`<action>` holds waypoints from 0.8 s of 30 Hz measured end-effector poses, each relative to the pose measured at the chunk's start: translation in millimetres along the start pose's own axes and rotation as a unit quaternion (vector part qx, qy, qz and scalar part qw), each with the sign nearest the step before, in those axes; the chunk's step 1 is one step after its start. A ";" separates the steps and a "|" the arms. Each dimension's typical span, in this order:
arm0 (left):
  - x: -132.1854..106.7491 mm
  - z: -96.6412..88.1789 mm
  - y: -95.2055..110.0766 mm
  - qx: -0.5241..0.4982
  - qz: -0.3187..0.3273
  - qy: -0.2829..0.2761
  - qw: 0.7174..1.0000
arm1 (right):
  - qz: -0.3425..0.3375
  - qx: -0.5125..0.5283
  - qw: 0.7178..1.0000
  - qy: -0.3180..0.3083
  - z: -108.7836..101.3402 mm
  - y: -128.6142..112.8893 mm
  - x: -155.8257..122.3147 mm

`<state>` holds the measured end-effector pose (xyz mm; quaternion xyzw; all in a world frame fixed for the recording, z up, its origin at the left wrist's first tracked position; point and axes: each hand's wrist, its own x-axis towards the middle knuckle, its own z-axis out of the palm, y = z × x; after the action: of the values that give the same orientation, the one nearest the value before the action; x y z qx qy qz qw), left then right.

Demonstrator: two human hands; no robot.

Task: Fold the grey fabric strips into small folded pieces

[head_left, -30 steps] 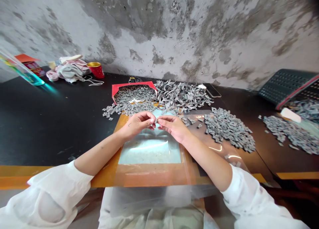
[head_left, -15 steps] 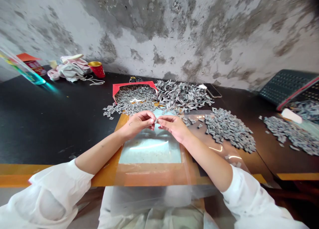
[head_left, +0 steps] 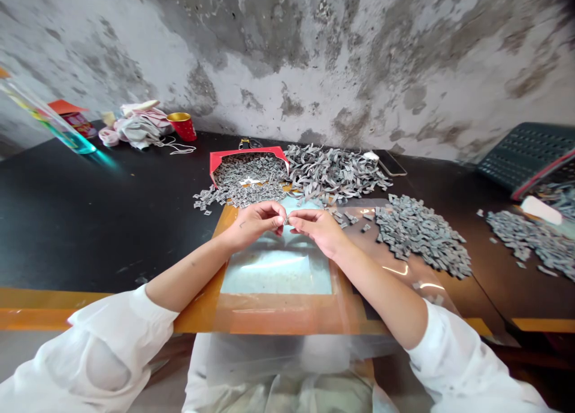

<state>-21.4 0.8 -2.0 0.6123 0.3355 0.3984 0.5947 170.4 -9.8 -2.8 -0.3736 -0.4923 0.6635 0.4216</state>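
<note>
Left hand (head_left: 254,226) and right hand (head_left: 317,231) meet at mid-counter, fingers (head_left: 277,213) of both pinching a small grey folded strip (head_left: 286,220) just above the plastic-sheeted orange board (head_left: 287,320), near a heap of similar strips (head_left: 420,238).

**Rough wall, shiny plastic, soft cloth**
Your white sleeves (head_left: 121,341) are thin, soft cloth. The clear plastic sheet (head_left: 395,293) is smooth and shiny, but the black tabletop (head_left: 103,221) is matt with pale scuffs. The stained plaster wall (head_left: 287,47) looks rough. The red cup (head_left: 182,128) has a shiny gold rim. The grey strips (head_left: 332,173) look dull, maybe paper or cloth; you can't tell which.
</note>
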 end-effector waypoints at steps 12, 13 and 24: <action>1.0 3.7 2.0 0.015 0.004 0.025 1.000 | -0.025 0.006 0.999 0.022 1.0 3.4 1.9; 1.1 3.9 1.8 0.017 0.005 0.026 0.999 | -0.030 0.003 0.999 0.019 1.0 4.1 1.8; -1.1 4.6 3.6 0.078 0.019 0.055 0.995 | -0.012 -0.019 1.000 0.001 -2.7 5.8 3.5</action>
<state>-18.1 -2.6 1.6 0.6404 0.3859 0.4154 0.5181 170.4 -6.6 -9.4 -0.3763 -0.5089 0.6487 0.4226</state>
